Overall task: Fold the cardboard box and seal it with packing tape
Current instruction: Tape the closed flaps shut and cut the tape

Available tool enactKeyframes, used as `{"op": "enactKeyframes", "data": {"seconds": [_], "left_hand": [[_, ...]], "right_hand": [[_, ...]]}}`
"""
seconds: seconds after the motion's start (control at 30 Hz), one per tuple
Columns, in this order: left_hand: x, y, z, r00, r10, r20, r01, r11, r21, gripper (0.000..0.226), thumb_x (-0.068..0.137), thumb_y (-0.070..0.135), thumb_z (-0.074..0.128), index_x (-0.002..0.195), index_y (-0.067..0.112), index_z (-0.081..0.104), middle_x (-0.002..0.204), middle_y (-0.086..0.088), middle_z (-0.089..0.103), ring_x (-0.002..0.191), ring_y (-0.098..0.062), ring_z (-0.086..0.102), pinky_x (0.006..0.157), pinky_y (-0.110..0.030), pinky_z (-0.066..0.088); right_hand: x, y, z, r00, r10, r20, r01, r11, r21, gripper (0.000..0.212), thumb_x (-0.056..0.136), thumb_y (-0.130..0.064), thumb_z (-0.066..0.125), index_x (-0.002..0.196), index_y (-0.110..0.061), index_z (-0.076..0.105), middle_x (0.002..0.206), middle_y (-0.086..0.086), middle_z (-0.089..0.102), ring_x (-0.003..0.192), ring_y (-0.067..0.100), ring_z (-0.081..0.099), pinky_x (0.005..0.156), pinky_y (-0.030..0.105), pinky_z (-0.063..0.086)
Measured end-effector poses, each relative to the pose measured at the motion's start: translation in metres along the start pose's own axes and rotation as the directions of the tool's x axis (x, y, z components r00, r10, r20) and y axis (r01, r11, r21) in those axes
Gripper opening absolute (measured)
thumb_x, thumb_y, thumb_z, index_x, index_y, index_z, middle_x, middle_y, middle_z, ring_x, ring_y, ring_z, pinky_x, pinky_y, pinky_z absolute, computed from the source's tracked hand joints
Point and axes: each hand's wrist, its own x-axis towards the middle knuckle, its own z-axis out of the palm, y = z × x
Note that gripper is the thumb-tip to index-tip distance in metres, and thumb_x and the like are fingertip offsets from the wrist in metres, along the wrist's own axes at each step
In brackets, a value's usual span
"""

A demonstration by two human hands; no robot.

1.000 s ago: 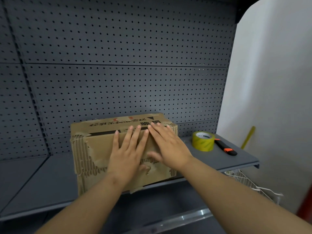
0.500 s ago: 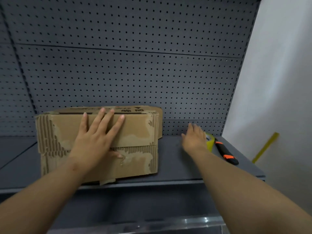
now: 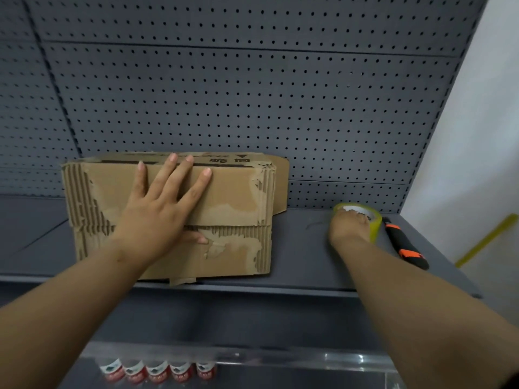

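My left hand (image 3: 157, 217) lies flat against the front of the cardboard box (image 3: 238, 192), fingers spread wide and straight, palm across the seam (image 3: 233, 226) where the two flaps meet, thumb tucked on the lower flap. I hold it that way, I reckon, so the flaps don't spring open while nothing seals them; there is no tape across that join yet. The box sits on the left half of the grey shelf (image 3: 309, 262), close to the front edge, closed end facing me, its torn skin showing ribbed corrugation at both sides, and one panel pokes out behind its right end near the pegboard (image 3: 252, 94). Over to the right, well apart from the box, my right hand (image 3: 349, 224) is on the roll of packing tape (image 3: 375, 223), fingers curled over its top and into the core, so I take it as gripping the yellow roll, though the fingertips are hidden from me. Just beside the roll on its far side lies the black and orange utility knife (image 3: 404, 245), untouched, handy for cutting the strip. Down below, a row of small bottles (image 3: 157, 372) peeks out from a lower shelf. Folding looks done; next comes bringing the roll across to that seam without letting my left palm lift.
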Motion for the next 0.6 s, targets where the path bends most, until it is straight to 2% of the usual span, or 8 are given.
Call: {"op": "enactKeyframes", "data": {"seconds": [0.1, 0.17, 0.2, 0.27, 0.37, 0.43, 0.5, 0.6], "left_hand": [[-0.005, 0.000, 0.002, 1.000, 0.009, 0.006, -0.009, 1.000, -0.011, 0.113, 0.061, 0.078, 0.043, 0.148, 0.024, -0.005, 0.152, -0.016, 0.013, 0.143, -0.020, -0.019, 0.111, -0.055, -0.009], [-0.009, -0.003, 0.003, 1.000, 0.015, 0.006, -0.015, 1.000, -0.007, 0.106, 0.065, 0.077, 0.033, 0.149, 0.024, -0.004, 0.154, -0.015, 0.012, 0.143, -0.021, -0.017, 0.112, -0.055, -0.007], [-0.012, -0.005, 0.004, 1.000, 0.015, 0.005, -0.015, 1.000, -0.007, 0.104, 0.065, 0.076, 0.030, 0.149, 0.024, -0.005, 0.155, -0.014, 0.010, 0.144, -0.022, -0.016, 0.112, -0.055, -0.007], [-0.019, -0.010, 0.005, 1.000, 0.021, 0.004, -0.021, 1.000, -0.015, 0.101, 0.067, 0.074, 0.028, 0.149, 0.024, -0.005, 0.154, -0.014, 0.012, 0.144, -0.021, -0.016, 0.112, -0.055, -0.005], [-0.031, -0.016, 0.006, 0.999, 0.031, 0.019, -0.030, 0.999, -0.029, 0.099, 0.069, 0.071, 0.029, 0.149, 0.024, -0.004, 0.154, -0.016, 0.013, 0.144, -0.022, -0.015, 0.112, -0.055, 0.000], [-0.038, -0.018, 0.004, 0.999, 0.038, 0.031, -0.036, 0.999, -0.040, 0.098, 0.070, 0.071, 0.029, 0.149, 0.024, -0.004, 0.158, -0.013, 0.000, 0.144, -0.022, -0.015, 0.113, -0.054, -0.001], [-0.042, -0.019, 0.001, 0.997, 0.042, 0.060, -0.038, 0.997, -0.064, 0.102, 0.070, 0.071, 0.039, 0.149, 0.023, -0.003, 0.158, -0.013, 0.004, 0.144, -0.022, -0.016, 0.113, -0.052, -0.002], [-0.044, -0.021, -0.007, 0.990, 0.040, 0.133, -0.027, 0.994, -0.101, 0.118, 0.056, 0.070, 0.056, 0.150, 0.021, 0.005, 0.157, -0.013, 0.009, 0.144, -0.021, -0.016, 0.113, -0.049, -0.001]], "right_hand": [[-0.004, -0.001, -0.006, 0.998, -0.063, 0.001, 0.063, 0.997, 0.040, 0.025, 0.088, -0.004, 0.049, 0.112, -0.008, 0.056, 0.121, 0.014, 0.057, 0.111, 0.027, 0.055, 0.094, 0.033, 0.044], [-0.013, -0.004, -0.021, 0.998, -0.057, -0.032, 0.061, 0.986, 0.154, 0.012, 0.084, -0.006, 0.049, 0.081, -0.014, 0.057, 0.101, 0.016, 0.059, 0.093, 0.023, 0.057, 0.079, 0.026, 0.044], [-0.019, -0.005, -0.031, 0.997, -0.050, -0.054, 0.061, 0.973, 0.224, 0.013, 0.083, -0.005, 0.048, 0.080, -0.010, 0.059, 0.098, 0.016, 0.062, 0.091, 0.024, 0.059, 0.077, 0.025, 0.044], [-0.029, -0.007, -0.054, 0.993, -0.046, -0.111, 0.085, 0.922, 0.377, 0.028, 0.084, -0.002, 0.050, 0.110, 0.000, 0.062, 0.114, 0.019, 0.065, 0.105, 0.032, 0.061, 0.085, 0.032, 0.047], [-0.047, -0.012, -0.090, 0.974, -0.070, -0.216, 0.174, 0.841, 0.512, 0.047, 0.088, -0.005, 0.053, 0.135, -0.006, 0.046, 0.134, 0.018, 0.054, 0.121, 0.034, 0.050, 0.095, 0.034, 0.041], [-0.062, -0.018, -0.117, 0.963, -0.094, -0.253, 0.223, 0.802, 0.553, 0.053, 0.091, -0.011, 0.054, 0.141, -0.012, 0.039, 0.144, 0.012, 0.044, 0.129, 0.030, 0.043, 0.102, 0.033, 0.036], [-0.079, -0.026, -0.143, 0.951, -0.112, -0.288, 0.270, 0.756, 0.597, 0.054, 0.091, -0.015, 0.056, 0.142, -0.017, 0.038, 0.148, 0.007, 0.040, 0.132, 0.026, 0.040, 0.103, 0.032, 0.035], [-0.111, -0.044, -0.175, 0.921, -0.148, -0.360, 0.354, 0.701, 0.619, 0.056, 0.089, -0.018, 0.059, 0.141, -0.022, 0.040, 0.148, 0.003, 0.041, 0.132, 0.024, 0.041, 0.104, 0.034, 0.037]]}}
